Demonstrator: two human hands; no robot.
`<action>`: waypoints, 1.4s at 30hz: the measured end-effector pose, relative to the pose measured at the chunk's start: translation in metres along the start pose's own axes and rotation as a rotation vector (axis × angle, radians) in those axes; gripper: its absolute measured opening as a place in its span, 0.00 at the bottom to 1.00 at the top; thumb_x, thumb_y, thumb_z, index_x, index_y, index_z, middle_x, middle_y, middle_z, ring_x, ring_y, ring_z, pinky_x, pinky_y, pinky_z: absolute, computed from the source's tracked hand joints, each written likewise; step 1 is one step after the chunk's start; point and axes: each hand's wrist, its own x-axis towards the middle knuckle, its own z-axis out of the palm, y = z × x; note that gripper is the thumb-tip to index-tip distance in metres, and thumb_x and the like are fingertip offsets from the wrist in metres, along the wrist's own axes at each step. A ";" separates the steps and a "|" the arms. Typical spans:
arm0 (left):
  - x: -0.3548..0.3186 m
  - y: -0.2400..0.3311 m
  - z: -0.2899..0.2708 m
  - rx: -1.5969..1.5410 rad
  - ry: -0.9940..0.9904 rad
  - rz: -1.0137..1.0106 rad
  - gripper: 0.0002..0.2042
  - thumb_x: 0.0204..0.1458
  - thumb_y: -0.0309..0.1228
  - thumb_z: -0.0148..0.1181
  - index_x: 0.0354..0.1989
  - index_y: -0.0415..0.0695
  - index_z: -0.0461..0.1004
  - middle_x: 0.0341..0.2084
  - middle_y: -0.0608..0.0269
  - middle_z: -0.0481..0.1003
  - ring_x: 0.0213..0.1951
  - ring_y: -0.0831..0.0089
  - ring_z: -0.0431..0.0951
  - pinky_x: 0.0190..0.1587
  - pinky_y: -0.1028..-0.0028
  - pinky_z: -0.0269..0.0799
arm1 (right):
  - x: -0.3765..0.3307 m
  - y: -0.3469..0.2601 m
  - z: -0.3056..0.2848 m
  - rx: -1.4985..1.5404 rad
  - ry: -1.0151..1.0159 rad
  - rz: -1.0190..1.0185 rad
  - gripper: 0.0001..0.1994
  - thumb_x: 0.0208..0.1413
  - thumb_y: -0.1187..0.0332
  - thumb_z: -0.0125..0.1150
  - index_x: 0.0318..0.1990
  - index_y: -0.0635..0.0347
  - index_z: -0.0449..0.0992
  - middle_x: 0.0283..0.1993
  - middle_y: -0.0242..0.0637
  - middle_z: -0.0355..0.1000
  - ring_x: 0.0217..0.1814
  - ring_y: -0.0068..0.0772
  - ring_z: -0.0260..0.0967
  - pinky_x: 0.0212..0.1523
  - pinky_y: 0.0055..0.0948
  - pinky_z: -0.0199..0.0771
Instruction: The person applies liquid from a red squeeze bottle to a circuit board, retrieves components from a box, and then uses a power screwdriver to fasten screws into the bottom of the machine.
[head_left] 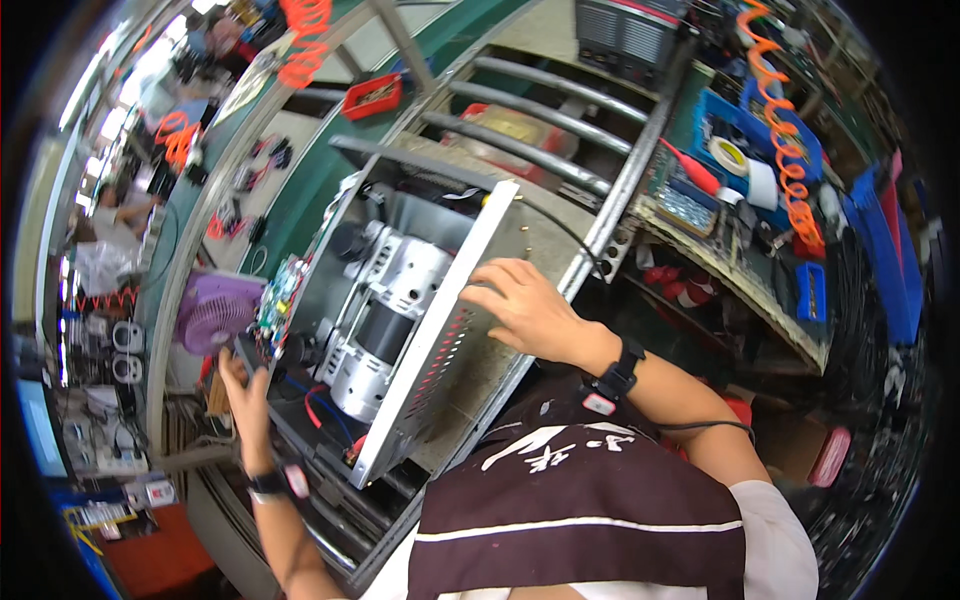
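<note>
Head view, right hand [532, 312] on casing [436, 332] edge, left hand [247, 398] at corner, grips unclear

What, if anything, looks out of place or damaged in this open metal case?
Nothing looks clearly damaged or spilled. Slightly untidy, perhaps: a red wire curves slackly inside the near end of the case.
</note>
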 end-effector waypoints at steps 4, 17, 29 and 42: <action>-0.102 0.105 0.107 0.441 -0.148 0.407 0.23 0.52 0.32 0.56 0.56 0.36 0.64 0.52 0.46 0.65 0.53 0.53 0.64 0.59 0.58 0.54 | -0.127 0.024 -0.024 0.052 -0.195 0.586 0.20 0.38 0.65 0.68 0.43 0.56 0.73 0.40 0.38 0.71 0.50 0.43 0.66 0.48 0.37 0.67; -0.097 0.169 0.301 0.635 0.499 1.315 0.19 0.56 0.45 0.50 0.26 0.39 0.71 0.17 0.58 0.70 0.20 0.61 0.70 0.26 0.63 0.67 | -0.662 -0.122 0.046 0.108 1.175 2.164 0.11 0.38 0.63 0.60 0.23 0.63 0.78 0.27 0.47 0.76 0.32 0.45 0.74 0.31 0.35 0.72; -0.110 0.284 0.549 0.038 -0.516 1.398 0.14 0.57 0.37 0.50 0.38 0.37 0.69 0.31 0.55 0.72 0.33 0.63 0.72 0.38 0.65 0.67 | -0.667 -0.316 0.078 0.784 2.346 2.293 0.07 0.49 0.71 0.62 0.27 0.66 0.72 0.21 0.40 0.70 0.17 0.29 0.66 0.15 0.31 0.64; -0.477 0.424 0.633 0.466 -1.509 1.098 0.16 0.51 0.31 0.57 0.46 0.36 0.71 0.37 0.53 0.76 0.38 0.65 0.76 0.43 0.68 0.70 | -0.969 -0.425 -0.126 0.476 0.838 2.376 0.24 0.43 0.60 0.67 0.45 0.66 0.70 0.25 0.38 0.73 0.26 0.30 0.71 0.30 0.30 0.70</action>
